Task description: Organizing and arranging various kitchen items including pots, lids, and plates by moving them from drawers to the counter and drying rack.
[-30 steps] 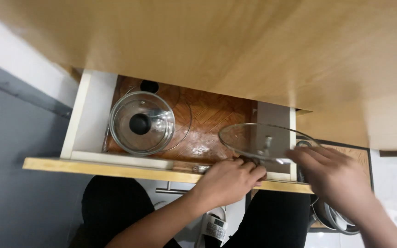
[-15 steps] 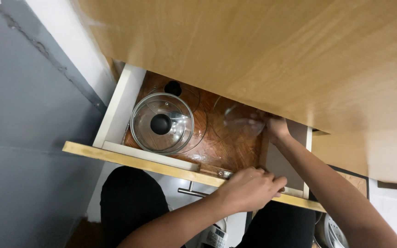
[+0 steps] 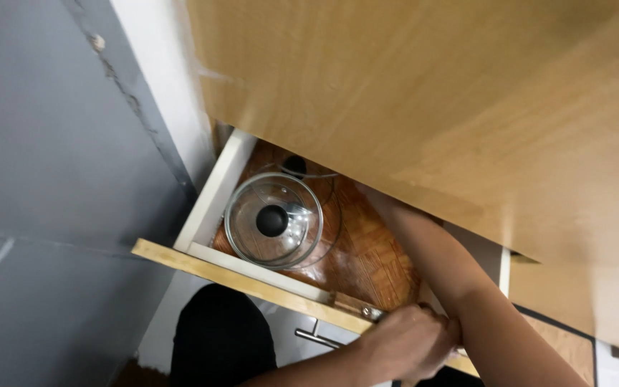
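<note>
A glass lid (image 3: 274, 221) with a black knob lies flat in the left part of an open drawer (image 3: 213, 190), on top of a second glass lid whose rim shows behind it. The drawer has white walls, a pale wooden front edge and a brown wood-patterned floor. The left hand (image 3: 410, 340) grips the drawer's front edge, fingers curled together over it. The right forearm reaches deep into the drawer; its hand is hidden under the surface (image 3: 431, 107), so I cannot tell how its fingers stand. That light wooden surface overhangs the drawer. A grey wall (image 3: 51, 179) fills the left side, with a white strip beside it.
</note>
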